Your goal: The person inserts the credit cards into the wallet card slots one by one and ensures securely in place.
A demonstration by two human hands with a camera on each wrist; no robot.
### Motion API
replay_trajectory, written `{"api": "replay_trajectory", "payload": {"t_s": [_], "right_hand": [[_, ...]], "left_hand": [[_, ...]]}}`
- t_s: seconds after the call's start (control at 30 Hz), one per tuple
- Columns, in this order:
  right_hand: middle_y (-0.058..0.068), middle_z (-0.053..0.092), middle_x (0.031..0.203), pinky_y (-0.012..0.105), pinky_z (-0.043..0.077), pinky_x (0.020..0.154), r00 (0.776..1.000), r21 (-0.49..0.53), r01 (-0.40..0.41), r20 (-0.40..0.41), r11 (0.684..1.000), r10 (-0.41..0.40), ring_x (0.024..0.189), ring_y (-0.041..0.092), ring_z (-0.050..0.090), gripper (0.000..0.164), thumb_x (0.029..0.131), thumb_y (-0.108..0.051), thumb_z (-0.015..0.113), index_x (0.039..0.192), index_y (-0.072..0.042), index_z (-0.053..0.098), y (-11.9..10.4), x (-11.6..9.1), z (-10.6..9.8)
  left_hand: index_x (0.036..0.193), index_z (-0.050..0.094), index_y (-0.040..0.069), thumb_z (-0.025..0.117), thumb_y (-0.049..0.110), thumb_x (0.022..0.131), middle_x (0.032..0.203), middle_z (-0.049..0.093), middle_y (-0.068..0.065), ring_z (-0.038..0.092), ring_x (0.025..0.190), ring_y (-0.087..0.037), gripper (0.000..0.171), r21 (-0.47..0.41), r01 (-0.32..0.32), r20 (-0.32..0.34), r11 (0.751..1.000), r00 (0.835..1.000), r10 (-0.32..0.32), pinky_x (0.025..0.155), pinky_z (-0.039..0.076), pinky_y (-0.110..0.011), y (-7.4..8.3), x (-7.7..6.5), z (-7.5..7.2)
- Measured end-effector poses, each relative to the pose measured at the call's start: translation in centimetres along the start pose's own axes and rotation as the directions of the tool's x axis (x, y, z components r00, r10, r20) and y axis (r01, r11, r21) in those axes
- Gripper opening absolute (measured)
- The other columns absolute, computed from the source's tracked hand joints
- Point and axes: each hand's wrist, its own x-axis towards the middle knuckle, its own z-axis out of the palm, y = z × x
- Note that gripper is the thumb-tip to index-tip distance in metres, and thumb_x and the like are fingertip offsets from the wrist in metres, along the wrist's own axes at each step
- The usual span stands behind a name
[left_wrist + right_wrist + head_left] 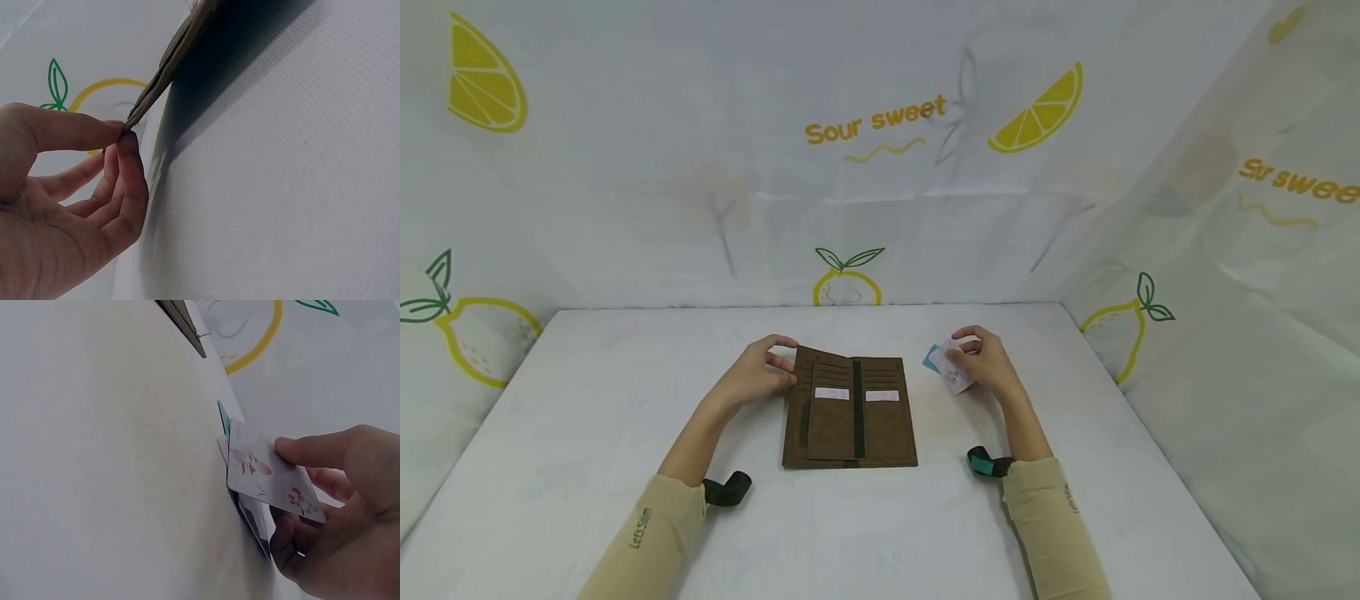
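Observation:
A brown long wallet (889, 432) lies spread open on the white table, with a pale card (832, 393) in a slot on its left side and another pale card (882, 396) on its right. My left hand (754, 375) pinches the wallet's left edge between thumb and index finger, and that edge is raised off the cloth in the left wrist view. To the wallet's right, my right hand (992, 365) pinches a white card (265, 469) with pink printing. Close beneath it show a teal card (223, 419) and other cards, partly hidden behind the white one.
A white cloth covers the table (850, 542). Behind it hangs a white curtain (700, 167) printed with lemons, and a similar curtain (1247, 350) borders the right side. Black straps (727, 489) sit at both wrists.

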Motion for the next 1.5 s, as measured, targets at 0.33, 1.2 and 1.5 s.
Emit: {"api": "replay_trajectory", "payload": {"t_s": [0.33,1.2,1.5], "right_hand": [[0.004,0.072,0.101,0.023,0.038,0.06,0.999,0.156,-0.025,0.031,0.988,0.02,0.071,0.005,0.046,0.039,0.106,-0.018,0.07,0.142,-0.005,0.062,-1.4,-0.2,0.2],[0.019,0.077,0.122,0.022,0.056,0.071,0.991,0.247,-0.09,0.119,0.965,0.062,0.081,0.008,0.065,0.045,0.103,-0.01,0.062,0.146,0.003,0.06,-3.5,0.1,2.7],[0.022,0.076,0.122,0.021,0.058,0.074,0.987,0.213,-0.079,0.152,0.974,0.047,0.087,0.013,0.067,0.041,0.103,-0.005,0.066,0.143,0.0,0.061,-4.1,0.8,4.2]], "left_hand": [[0.154,0.051,0.004,0.072,0.007,0.096,0.117,0.07,-0.018,0.064,0.095,-0.019,0.062,-0.055,0.002,0.016,0.999,1.0,-0.001,0.083,0.05,-0.029,-0.1,-0.2,-0.2],[0.161,0.047,0.012,0.072,0.005,0.1,0.126,0.068,-0.013,0.07,0.098,-0.011,0.066,-0.299,0.075,0.091,0.951,0.995,-0.049,0.09,0.059,-0.025,-1.1,0.4,-0.5],[0.162,0.046,0.012,0.072,0.005,0.1,0.123,0.067,-0.008,0.069,0.097,-0.01,0.068,-0.361,0.09,0.11,0.928,0.993,-0.053,0.089,0.059,-0.025,-1.1,0.4,-0.4]]}}
